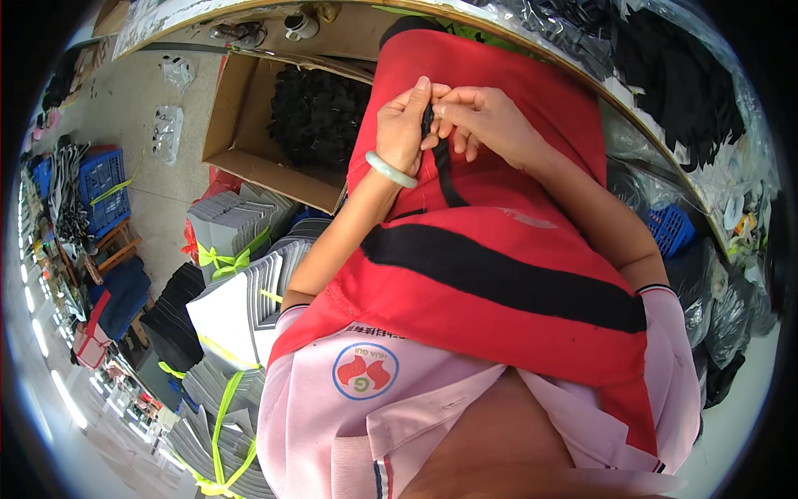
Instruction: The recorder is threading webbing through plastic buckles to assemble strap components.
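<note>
Over my lap lies a red apron (532, 83) with a black band. Above it, my left hand (401, 125), with a pale green bangle (391, 170) at its wrist, grips a narrow black strap (448, 173) between thumb and fingers. The strap's lower end hangs down onto the red cloth. From the other side my right hand (485, 123) meets it, thumb and forefinger pinched at the strap's upper part and the other fingers loosely curled. The fingers partly cover that upper part, so its detail is hard to make out.
Left of my hands stands an open cardboard box (278, 177) holding many black pieces (320, 108). Grey sheet stacks (229, 223) tied with yellow-green strips are beside my left arm. A table edge (657, 129) runs along the right, with black pieces (677, 79) on top. A blue crate (104, 193) stands farther left.
</note>
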Action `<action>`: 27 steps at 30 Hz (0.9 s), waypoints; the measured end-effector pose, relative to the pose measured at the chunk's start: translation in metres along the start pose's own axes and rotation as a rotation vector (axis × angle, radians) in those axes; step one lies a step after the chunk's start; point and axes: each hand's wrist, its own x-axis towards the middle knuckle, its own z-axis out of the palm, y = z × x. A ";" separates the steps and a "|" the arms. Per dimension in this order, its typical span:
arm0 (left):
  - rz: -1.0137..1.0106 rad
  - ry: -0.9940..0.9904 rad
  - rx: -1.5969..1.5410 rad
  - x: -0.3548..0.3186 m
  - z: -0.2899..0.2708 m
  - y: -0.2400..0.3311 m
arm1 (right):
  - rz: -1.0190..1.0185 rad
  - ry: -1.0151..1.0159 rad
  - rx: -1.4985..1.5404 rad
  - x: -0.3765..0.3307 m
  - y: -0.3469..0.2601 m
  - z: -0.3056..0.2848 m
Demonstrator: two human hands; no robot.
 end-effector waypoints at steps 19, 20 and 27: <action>-0.377 -0.299 -0.012 0.009 -0.019 0.014 | -0.683 0.152 -0.747 -0.027 -0.010 -0.036; -0.432 -0.380 0.009 0.010 -0.018 0.015 | -0.739 0.129 -0.848 -0.025 -0.005 -0.042; -0.401 -0.416 0.055 0.011 -0.002 0.011 | -0.724 0.272 -0.930 -0.044 -0.018 -0.065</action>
